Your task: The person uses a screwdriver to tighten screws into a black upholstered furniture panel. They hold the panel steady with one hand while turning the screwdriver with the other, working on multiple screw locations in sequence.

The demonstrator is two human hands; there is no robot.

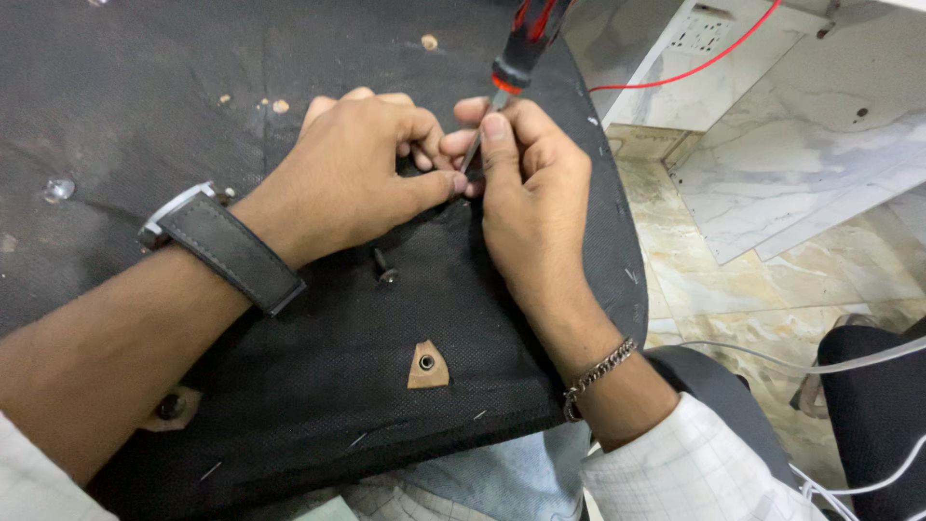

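Both hands [453,178] on screwdriver [516,58]

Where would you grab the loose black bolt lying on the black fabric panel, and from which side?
Take the loose black bolt by its shank, pinching from above. It lies flat on the fabric panel just below the left hand, apart from both hands, with its wider head at the lower end. The narrow shank likely suits a fingertip pinch, and nothing crowds it from above.

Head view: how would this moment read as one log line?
left hand: pinching at tool tip | right hand: steadying red-and-black-handled screwdriver | surface: black fabric-covered panel | nearby: loose dark bolt
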